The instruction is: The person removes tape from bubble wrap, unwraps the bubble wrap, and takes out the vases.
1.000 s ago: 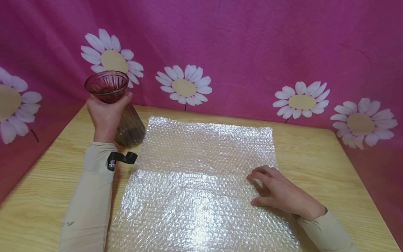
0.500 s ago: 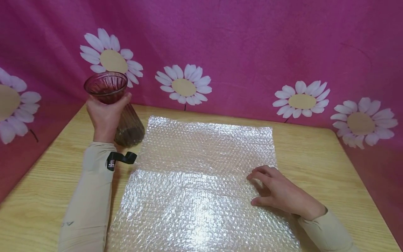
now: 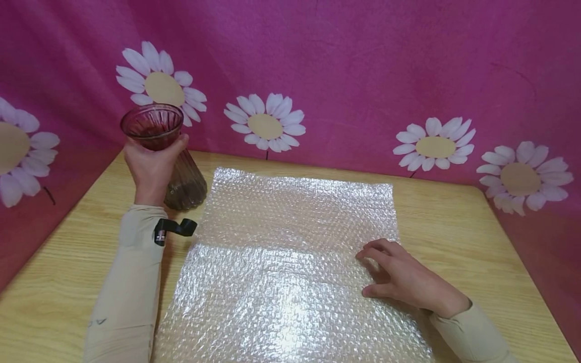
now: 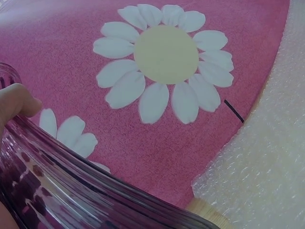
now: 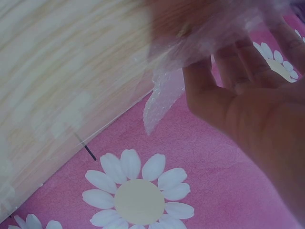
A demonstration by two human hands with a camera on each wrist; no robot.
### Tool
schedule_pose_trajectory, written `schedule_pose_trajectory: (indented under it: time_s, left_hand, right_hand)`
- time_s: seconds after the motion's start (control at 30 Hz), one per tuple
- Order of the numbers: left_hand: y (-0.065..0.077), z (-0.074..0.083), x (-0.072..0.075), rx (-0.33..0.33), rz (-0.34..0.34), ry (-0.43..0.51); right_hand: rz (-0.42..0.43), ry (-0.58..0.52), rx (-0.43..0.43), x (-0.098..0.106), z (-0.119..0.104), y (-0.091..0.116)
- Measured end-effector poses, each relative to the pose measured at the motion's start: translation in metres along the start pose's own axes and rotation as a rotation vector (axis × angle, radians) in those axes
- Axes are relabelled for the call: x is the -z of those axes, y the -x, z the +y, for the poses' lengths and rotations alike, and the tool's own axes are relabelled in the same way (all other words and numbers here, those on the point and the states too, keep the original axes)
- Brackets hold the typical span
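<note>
A purple-tinted ribbed glass vase (image 3: 187, 176) with a flared rim stands at the table's back left, leaning slightly in the head view. My left hand (image 3: 152, 164) grips it just below the rim, thumb on the near right side. In the left wrist view, the vase's ribbed side (image 4: 86, 181) runs across the lower left, under the thumb. A sheet of clear bubble wrap (image 3: 290, 222) lies flat across the middle of the table. On its right edge rests my right hand (image 3: 404, 277), fingers loosely bent and spread from the thumb, holding nothing.
The light wooden table (image 3: 454, 227) shows on both sides of the sheet. A pink cloth (image 3: 345, 75) with large white daisies rises behind and at both sides. A black strap end (image 3: 181, 228) sticks out from the left sleeve.
The vase's base has shifted very slightly to the left in my left hand's grip. My right hand and the bubble wrap have stayed put.
</note>
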State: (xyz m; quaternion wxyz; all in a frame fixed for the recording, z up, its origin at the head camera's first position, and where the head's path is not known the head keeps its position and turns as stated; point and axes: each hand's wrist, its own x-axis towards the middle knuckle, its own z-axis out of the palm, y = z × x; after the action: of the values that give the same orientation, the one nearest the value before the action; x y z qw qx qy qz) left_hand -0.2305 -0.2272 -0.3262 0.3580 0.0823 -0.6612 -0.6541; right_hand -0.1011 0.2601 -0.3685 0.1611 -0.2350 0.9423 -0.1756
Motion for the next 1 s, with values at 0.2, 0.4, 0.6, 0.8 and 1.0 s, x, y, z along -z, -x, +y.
schedule_pose_trajectory:
  time_s: [0.2, 0.4, 0.6, 0.8, 1.0]
  left_hand:
    - [0.0013, 0.0033, -0.0011, -0.002, -0.006, -0.007]
    - [0.0005, 0.0038, -0.0010, 0.017, -0.027, -0.002]
    - [0.0019, 0.0014, 0.0010, 0.050, -0.035, -0.027]
    - [0.0014, -0.0020, 0.0034, 0.062, -0.046, -0.036]
    - [0.0014, -0.0019, 0.0035, 0.056, -0.050, -0.046]
  right_hand:
    - [0.002, 0.002, 0.011, 0.0026, 0.0002, 0.0019]
    - [0.000, -0.008, -0.003, 0.0035, -0.0001, 0.0045]
    - [-0.004, -0.018, -0.012, 0.0025, -0.0005, 0.0057]
    - [0.005, -0.001, 0.010, 0.0005, -0.0013, 0.0029]
    - [0.006, -0.007, 0.014, 0.0020, -0.0006, 0.0013]
